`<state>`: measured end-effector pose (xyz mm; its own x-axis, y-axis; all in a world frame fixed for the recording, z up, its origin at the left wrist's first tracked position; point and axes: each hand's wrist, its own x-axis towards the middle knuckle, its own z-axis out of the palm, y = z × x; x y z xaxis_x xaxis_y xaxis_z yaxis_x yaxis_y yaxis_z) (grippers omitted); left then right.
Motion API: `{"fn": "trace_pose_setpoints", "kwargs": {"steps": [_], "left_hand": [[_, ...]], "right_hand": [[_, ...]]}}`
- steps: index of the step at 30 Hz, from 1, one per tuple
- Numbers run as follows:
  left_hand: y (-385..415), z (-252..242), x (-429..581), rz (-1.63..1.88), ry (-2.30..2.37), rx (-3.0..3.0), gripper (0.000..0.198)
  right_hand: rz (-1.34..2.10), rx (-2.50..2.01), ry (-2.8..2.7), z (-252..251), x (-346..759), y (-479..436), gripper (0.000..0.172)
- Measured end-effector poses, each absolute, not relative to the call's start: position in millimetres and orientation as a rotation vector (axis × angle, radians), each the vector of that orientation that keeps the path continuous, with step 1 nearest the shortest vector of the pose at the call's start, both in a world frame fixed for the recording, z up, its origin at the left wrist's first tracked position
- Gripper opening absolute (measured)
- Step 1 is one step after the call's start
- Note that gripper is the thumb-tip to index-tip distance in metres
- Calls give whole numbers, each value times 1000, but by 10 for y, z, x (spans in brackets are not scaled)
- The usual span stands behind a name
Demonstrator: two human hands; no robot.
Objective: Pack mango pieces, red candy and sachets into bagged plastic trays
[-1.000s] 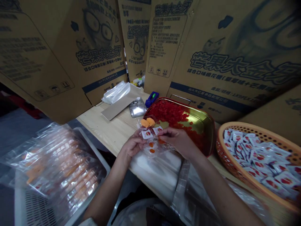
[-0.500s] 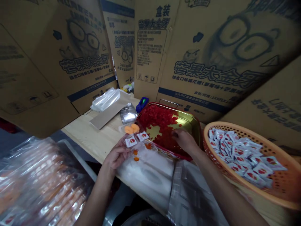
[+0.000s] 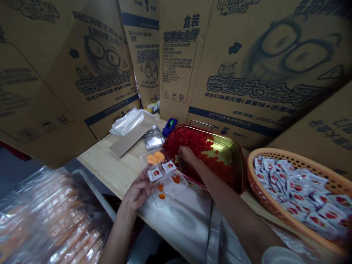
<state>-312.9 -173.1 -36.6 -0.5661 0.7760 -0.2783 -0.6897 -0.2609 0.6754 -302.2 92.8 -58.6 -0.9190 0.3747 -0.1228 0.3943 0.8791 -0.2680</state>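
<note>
Sachets (image 3: 154, 173): where are they?

Past the bagged orange strips (image 3: 49, 220) at far left, two lie on a clear pack (image 3: 176, 187) in the left hand (image 3: 139, 190), just beside orange bits (image 3: 176, 179) in its hollows.

How does that hand hold it?

Closed, with the fingers curled under the pack's edge. Pale orange slices (image 3: 155, 158) sit in clear plastic just beyond, on the wooden table (image 3: 104, 161).

And the right hand (image 3: 187, 154)?

It's bunched down among red cubes (image 3: 192, 141) in a gold-lined tin (image 3: 233, 161). Whether it's gripping any of them, nobody can tell from here.

What's farther right?

An orange basket (image 3: 255, 183), heaped with more sachets (image 3: 302, 198), stands just beside the tin.
</note>
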Motion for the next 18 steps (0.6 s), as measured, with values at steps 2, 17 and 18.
{"fn": "trace_pose_setpoints", "kwargs": {"steps": [2,17,18], "left_hand": [[-1746,-374,-3135,1950,961,133,72],[-1739,-398,-3112,1955,962,124,69],[-1742,-403,-3113,1952,963,128,69]], "right_hand": [[-466,561,2976,-550,-2962,1012,19],[-263,438,2866,-216,-2317,985,20],[-243,449,2853,-200,-2299,960,19]]}}
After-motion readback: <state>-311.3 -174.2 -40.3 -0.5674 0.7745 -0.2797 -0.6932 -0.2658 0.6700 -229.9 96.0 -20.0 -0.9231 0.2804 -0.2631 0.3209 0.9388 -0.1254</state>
